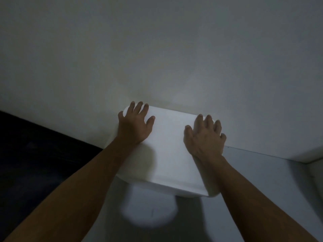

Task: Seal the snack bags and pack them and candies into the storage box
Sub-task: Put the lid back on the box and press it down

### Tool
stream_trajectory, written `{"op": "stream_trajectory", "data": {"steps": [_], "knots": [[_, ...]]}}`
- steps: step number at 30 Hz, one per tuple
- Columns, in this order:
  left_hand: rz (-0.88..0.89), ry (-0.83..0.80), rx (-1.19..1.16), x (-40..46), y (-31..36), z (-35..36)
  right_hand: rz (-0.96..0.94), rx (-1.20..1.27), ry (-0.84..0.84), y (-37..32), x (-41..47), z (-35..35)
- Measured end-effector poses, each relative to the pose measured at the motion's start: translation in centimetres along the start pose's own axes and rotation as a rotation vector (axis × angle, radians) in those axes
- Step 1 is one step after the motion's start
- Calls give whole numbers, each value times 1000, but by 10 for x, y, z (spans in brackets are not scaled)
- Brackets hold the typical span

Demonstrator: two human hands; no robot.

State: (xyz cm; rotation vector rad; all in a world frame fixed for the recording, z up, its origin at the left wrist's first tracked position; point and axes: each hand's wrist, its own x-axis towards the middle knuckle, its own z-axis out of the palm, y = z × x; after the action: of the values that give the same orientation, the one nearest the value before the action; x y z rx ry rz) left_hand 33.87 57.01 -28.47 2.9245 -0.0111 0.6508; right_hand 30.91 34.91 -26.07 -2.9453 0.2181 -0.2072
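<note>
**Both palms flat on the closed box**

The white storage box [167, 151] sits on a pale grey surface [262, 186], its far edge against a white wall [157, 49]. The left hand [134, 124] and right hand [205, 138] rest on its lid, fingers spread and gripping nothing. Dim light blurs detail.

Smooth, matt white on the storage box [167, 151], plastic by the look, no sheen on the lid. Pale grey tabletop [262, 180] smooth with a faint gloss, catching a soft light patch. Matt, even wall [157, 49] behind. Dark surface [35, 154] at left, material unclear.
</note>
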Motion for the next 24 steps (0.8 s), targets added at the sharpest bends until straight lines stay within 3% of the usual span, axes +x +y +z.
{"op": "stream_trajectory", "data": {"steps": [2, 4, 8, 11, 16, 24], "knots": [[-19, -13, -3, 1, 2, -1, 6, 20, -33, -2, 0, -2], [-48, -139, -20, 1, 5, -10, -2, 61, -100, -1, 1, -6], [44, -807, -22, 7, 0, -57, -74, 18, -419, 7, -1, -30], [247, -1077, 5, -16, -1, -86, -294, -72, -618, 8, -32, -39], [321, -943, -25, -61, 2, -79, -390, -90, -600, 11, -61, -33], [255, -916, -90, -65, 5, -78, -397, -84, -557, 12, -73, -41]]}}
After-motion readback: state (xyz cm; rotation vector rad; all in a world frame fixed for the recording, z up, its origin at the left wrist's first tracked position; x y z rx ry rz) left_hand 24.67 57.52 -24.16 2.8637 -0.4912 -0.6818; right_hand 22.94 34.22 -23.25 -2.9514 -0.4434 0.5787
